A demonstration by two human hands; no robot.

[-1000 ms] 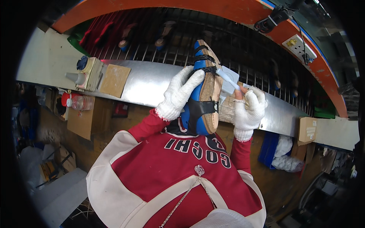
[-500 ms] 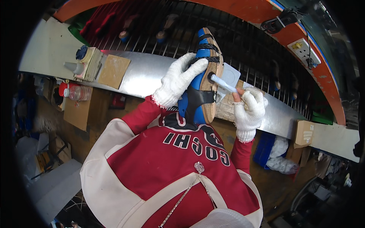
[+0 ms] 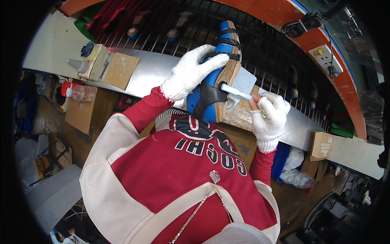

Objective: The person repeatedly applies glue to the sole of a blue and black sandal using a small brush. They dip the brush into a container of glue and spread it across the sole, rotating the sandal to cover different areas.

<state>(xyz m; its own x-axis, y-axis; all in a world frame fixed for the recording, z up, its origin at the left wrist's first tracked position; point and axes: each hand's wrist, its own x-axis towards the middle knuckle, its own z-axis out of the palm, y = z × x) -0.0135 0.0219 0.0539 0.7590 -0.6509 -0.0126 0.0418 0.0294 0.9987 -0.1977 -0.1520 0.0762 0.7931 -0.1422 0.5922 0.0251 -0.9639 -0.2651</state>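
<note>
My left hand (image 3: 195, 73), in a white knitted glove, grips a blue shoe last (image 3: 193, 99) around its middle. The last is tilted on its side, toe pointing away, with its tan underside (image 3: 220, 111) facing right. Black braided straps (image 3: 228, 41) cross its front part, and a smooth black strap (image 3: 210, 100) wraps the heel part. My right hand (image 3: 269, 118), also gloved with bare fingertips showing, pinches a brush (image 3: 237, 92) by its pale handle. The brush's dark bristles touch the underside near the heel strap.
Behind the last is a pale plastic container (image 3: 245, 81), partly hidden, by a taped block (image 3: 239, 116). A metal ledge (image 3: 152, 71) runs along a rod rack (image 3: 162, 42) holding other lasts. A tan board (image 3: 121, 70) lies left; a small carton (image 3: 321, 145) stands right.
The brush has moved along the underside from the middle toward the heel strap. My left hand has shifted the last slightly, its toe now farther away and to the right.
</note>
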